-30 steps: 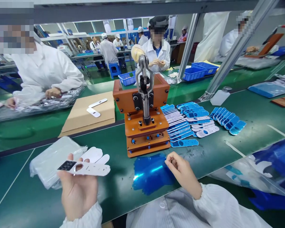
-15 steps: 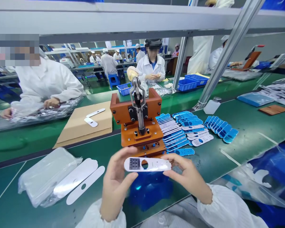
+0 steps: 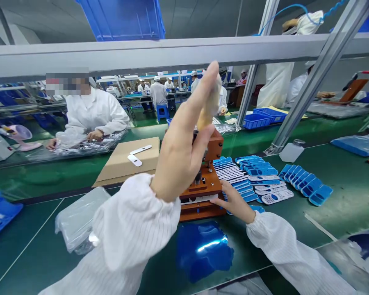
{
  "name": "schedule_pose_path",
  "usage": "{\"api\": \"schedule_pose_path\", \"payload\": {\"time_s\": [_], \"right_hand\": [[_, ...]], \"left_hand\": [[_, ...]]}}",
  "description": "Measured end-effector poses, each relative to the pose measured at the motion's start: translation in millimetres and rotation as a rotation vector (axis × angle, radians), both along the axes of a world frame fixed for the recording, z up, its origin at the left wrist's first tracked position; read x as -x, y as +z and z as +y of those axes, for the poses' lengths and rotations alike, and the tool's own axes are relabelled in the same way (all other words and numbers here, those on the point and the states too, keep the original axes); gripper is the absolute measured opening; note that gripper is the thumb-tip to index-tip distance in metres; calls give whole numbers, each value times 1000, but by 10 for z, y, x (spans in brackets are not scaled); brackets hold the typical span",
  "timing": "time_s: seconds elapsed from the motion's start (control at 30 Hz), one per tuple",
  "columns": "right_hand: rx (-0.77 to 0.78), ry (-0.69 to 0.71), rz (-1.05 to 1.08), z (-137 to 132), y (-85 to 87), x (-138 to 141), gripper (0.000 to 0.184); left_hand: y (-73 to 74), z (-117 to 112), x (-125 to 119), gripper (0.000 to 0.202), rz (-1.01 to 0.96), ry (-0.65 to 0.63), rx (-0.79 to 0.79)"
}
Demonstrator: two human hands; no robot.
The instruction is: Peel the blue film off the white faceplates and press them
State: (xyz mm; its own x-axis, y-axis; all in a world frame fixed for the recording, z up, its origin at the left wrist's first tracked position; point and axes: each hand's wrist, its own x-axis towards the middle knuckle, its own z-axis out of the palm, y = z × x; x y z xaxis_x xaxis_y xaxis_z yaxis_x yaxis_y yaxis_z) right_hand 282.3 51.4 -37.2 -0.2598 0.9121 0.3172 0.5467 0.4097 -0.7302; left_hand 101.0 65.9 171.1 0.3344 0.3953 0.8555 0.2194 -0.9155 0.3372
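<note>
My left hand (image 3: 183, 143) is raised in front of the orange press (image 3: 213, 184). Its fingers curve around the pale, wrapped knob (image 3: 209, 107) of the press lever, thumb on the near side. Low at the press's right side, my right hand (image 3: 235, 200) has thumb and fingers apart, the thumb touching near the end of a white remote-control panel (image 3: 201, 199). That panel lies in the slot between the press plates, mostly hidden. Rows of blue-filmed panels (image 3: 238, 186) lie just right of the press. A blue film sheet (image 3: 203, 250) lies before it.
A cardboard box (image 3: 117, 168) with two white panels stands left of the press, behind a plastic-wrapped pack (image 3: 80, 217). More blue panels (image 3: 310, 186) and a white bottle (image 3: 292, 150) are at right. A co-worker (image 3: 92, 114) sits across the line. A metal shelf beam (image 3: 141, 57) crosses overhead.
The white panel, held before in both hands in front of the press, is now in the press slot. My left hand has risen to the lever knob; the right stays low by the press.
</note>
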Motion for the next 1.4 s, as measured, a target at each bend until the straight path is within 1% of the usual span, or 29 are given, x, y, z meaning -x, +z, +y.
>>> {"api": "schedule_pose_path", "payload": {"time_s": [0.07, 0.1, 0.13, 0.17, 0.2, 0.23, 0.27, 0.3, 0.33, 0.37, 0.4, 0.47, 0.53, 0.6, 0.7, 0.8, 0.83, 0.9, 0.97, 1.03, 1.1, 1.17, 1.2, 1.27, 1.33, 1.4], "right_hand": [[37, 5, 19, 16, -26, 5, 38], [60, 2, 33, 17, -34, 5, 38], [88, -5, 48, 16, -38, 6, 40], [117, -12, 62, 13, -40, 7, 42], [143, -19, 72, 10, -40, 8, 44], [161, -22, 81, 8, -40, 9, 44], [173, -20, 87, 7, -40, 9, 45], [180, -17, 91, 6, -42, 8, 44], [180, -15, 93, 6, -46, 6, 43], [175, -15, 94, 6, -51, 4, 42], [166, -20, 94, 5, -58, 1, 41], [135, -41, 90, -3, -74, -5, 42], [99, -69, 91, -24, -88, -15, 44], [69, -106, 96, -59, -97, -40, 42], [27, -191, 103, -140, -97, -114, 34], [-14, -293, 88, -266, -91, -199, 27], [-37, -318, 82, -321, -89, -215, 25], [-96, -329, 83, -445, -84, -205, 21], [-138, -251, 100, -573, -68, -133, 17], [-126, -84, 99, -676, -34, -9, 20], [-78, 90, 52, -730, 20, 130, 37], [-44, 188, -6, -733, 84, 238, 55], [-44, 207, -29, -719, 113, 269, 56], [-69, 209, -50, -678, 157, 274, 48], [-93, 179, -58, -632, 175, 211, 39], [-99, 120, -52, -586, 168, 105, 36]], "left_hand": [[-199, -153, 250, 66, -16, 91, -94], [-342, -201, 423, 66, -62, 154, -84], [-513, -234, 620, 62, -104, 235, -31], [-708, -258, 833, 50, -107, 352, 105], [-917, -281, 1050, 37, -51, 443, 304], [-1131, -308, 1263, 30, 16, 503, 507], [-1338, -342, 1460, 30, 84, 548, 712], [-1530, -385, 1634, 30, 137, 591, 853], [-1697, -435, 1779, 30, 178, 644, 924], [-1836, -488, 1894, 32, 215, 692, 951], [-1944, -536, 1979, 32, 248, 739, 942], [-2076, -593, 2082, 31, 312, 803, 898], [-2130, -574, 2139, 26, 324, 804, 920], [-2147, -496, 2184, 22, 263, 730, 1019], [-2144, -374, 2225, 26, 180, 631, 1142], [-2086, -379, 2178, 25, 172, 631, 1167], [-2047, -418, 2135, 23, 175, 622, 1164], [-1936, -530, 2005, 18, 209, 561, 1181], [-1794, -646, 1810, 18, 267, 444, 1257], [-1650, -713, 1554, 19, 318, 290, 1333], [-1537, -709, 1261, 21, 367, 116, 1358], [-1472, -651, 979, 22, 420, -47, 1347], [-1456, -613, 858, 23, 441, -107, 1330], [-1447, -533, 682, 23, 460, -179, 1281], [-1461, -463, 611, 24, 438, -189, 1252], [-1500, -405, 638, 28, 384, -137, 1291]]}}
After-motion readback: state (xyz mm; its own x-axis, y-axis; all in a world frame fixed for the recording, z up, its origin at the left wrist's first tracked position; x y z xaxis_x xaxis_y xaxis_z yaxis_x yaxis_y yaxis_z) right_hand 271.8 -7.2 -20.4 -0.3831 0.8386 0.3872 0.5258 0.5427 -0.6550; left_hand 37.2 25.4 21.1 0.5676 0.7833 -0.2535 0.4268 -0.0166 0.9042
